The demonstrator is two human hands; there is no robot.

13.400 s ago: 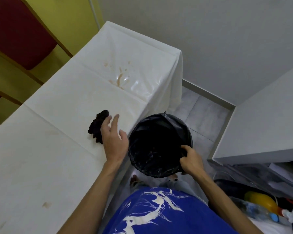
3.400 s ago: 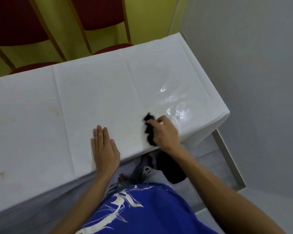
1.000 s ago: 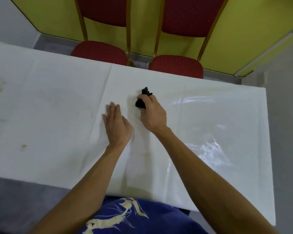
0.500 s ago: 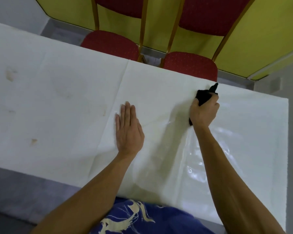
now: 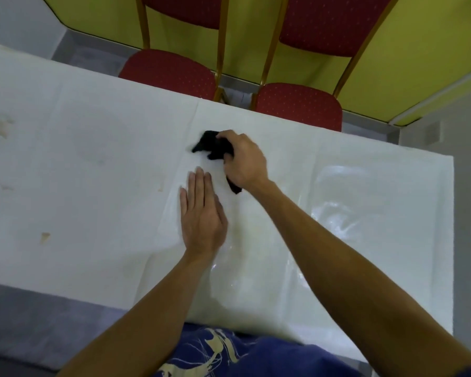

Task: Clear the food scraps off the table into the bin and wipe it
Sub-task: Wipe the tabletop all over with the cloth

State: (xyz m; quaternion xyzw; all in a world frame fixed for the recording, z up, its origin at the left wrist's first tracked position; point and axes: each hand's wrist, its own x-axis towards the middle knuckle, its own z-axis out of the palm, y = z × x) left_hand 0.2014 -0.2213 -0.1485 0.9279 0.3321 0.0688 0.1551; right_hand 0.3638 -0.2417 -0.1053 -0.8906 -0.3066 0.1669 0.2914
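Step in hand: wiping. The right hand (image 5: 242, 161) grips a bunched black cloth (image 5: 212, 148), fingers curled round it, and presses it onto the white-covered surface (image 5: 93, 172) near the far edge. The left hand (image 5: 201, 213) lies flat, fingers straight and together, palm down on the cover just beside the cloth. The bin is not in view.

Condition of the surface: a glossy wet zone (image 5: 351, 200) lies to the right of the hands. To the left the cover looks dry, with a brown stain (image 5: 45, 236) near the front edge and a paler stain (image 5: 2, 126) at the far left. No loose scraps can be made out.

Probable faults from this point:
- Cover drag. The covering appears thin and creased. If the left hand lifts during a stroke, the cloth is likely to bunch or pull the cover.
- Missed area. Both stains sit well apart from the cloth and can be skipped if strokes stay central.
- Overrun. A stroke pushed past the far edge can send residue down towards the two red chairs (image 5: 297, 104).
- Smearing. A soiled cloth may spread residue instead of lifting it.
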